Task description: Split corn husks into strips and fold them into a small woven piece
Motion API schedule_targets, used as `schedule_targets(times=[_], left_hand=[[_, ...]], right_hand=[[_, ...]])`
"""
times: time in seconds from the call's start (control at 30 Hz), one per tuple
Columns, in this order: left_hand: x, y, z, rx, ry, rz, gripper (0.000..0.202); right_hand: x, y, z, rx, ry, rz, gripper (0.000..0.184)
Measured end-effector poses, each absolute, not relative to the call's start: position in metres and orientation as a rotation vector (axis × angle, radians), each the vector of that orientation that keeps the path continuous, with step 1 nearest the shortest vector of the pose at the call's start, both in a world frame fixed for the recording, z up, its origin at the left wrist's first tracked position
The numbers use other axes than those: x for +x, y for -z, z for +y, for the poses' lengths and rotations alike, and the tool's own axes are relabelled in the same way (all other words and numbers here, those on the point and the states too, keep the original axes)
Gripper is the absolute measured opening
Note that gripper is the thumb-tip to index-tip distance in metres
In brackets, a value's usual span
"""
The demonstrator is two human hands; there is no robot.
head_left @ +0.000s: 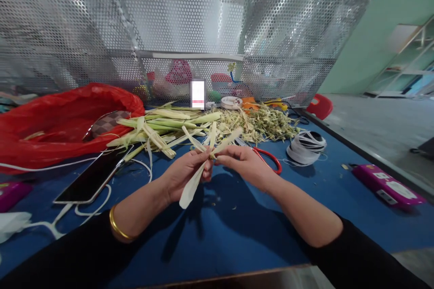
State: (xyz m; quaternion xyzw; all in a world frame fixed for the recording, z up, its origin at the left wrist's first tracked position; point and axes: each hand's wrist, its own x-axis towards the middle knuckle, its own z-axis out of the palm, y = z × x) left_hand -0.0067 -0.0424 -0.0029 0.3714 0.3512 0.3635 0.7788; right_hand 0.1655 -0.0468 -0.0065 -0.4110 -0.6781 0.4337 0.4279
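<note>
Husk strips (191,188) (papery, flat, splayed) | left hand (186,168): grip clamped on their crossing | right hand (246,165): grip pinched there too

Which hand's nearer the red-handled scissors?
Right. The right hand is just in front of the red-handled scissors; the left hand is farther off, leftward.

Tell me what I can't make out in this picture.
All in the head view:
Pale strips: how they join, too small and partly behind fingers.
Scissors: partly hidden behind the right hand.
Left purple thing: cut off by left edge.
Pink thing: blurred behind the perforated screen.
</note>
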Motion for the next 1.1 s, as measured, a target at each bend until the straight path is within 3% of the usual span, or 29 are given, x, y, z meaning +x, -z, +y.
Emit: schedule_targets(times=[0.43,0.63,0.73,0.83,1.0,1.1], left_hand=[[-0.005,-0.005,-0.048,0.576,-0.771,0.760,0.002],[-0.004,-0.004,-0.046,0.608,-0.815,0.811,0.008],[-0.004,0.003,-0.044,0.720,-0.817,0.849,0.006],[-0.004,0.007,-0.043,0.873,-0.868,0.881,0.018],[-0.005,0.003,-0.040,0.910,-0.924,0.903,0.025],[-0.006,0.003,-0.038,0.960,-0.942,0.954,0.021]], right_hand=[[0.169,0.011,-0.049,-1.145,-0.730,-1.930,0.023],[0.170,0.012,-0.045,-1.115,-0.902,-1.885,0.024],[0.171,0.021,-0.040,-1.188,-0.744,-1.946,0.020],[0.172,0.025,-0.037,-1.150,-0.535,-2.033,0.014],[0.170,0.019,-0.044,-1.116,-0.484,-1.988,0.034],[0.169,0.014,-0.050,-1.067,-0.565,-1.955,0.035]])
